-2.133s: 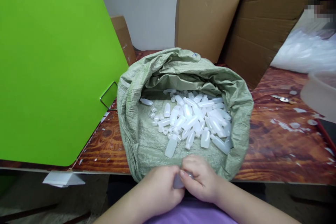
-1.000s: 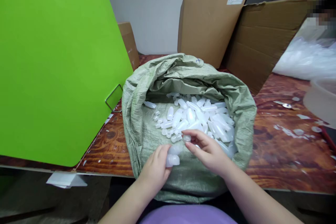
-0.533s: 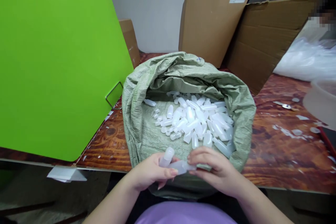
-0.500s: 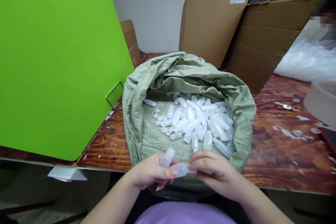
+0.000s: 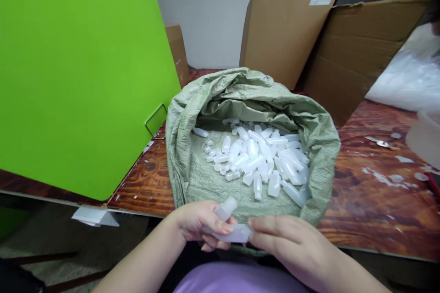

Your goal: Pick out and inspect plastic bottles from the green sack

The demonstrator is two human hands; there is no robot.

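Observation:
My left hand (image 5: 208,223) is closed around two translucent white plastic bottles. One bottle (image 5: 226,208) points up and away between thumb and palm; the other bottle (image 5: 235,233) lies level, its end toward my right hand (image 5: 285,238). The fingertips of my right hand are pressed together at that end; whether they grip a separate small part there is hidden. Just beyond both hands sits a grey-green woven sack (image 5: 319,142) with its mouth rolled open. Inside it is a pile of similar bottles (image 5: 254,160), with several small caps (image 5: 223,169) at the pile's left.
A bright green board (image 5: 82,78) with a wire loop (image 5: 156,121) stands at the left. Cardboard boxes (image 5: 285,32) stand behind the sack. On the right of the wooden table (image 5: 357,183) lie plastic scraps, a small metal piece (image 5: 381,143) and a translucent tub (image 5: 426,137).
The level bottle has come slightly lower and nearer to me. My right hand has flattened and shifted down beside its end. The whole view has swung a little left.

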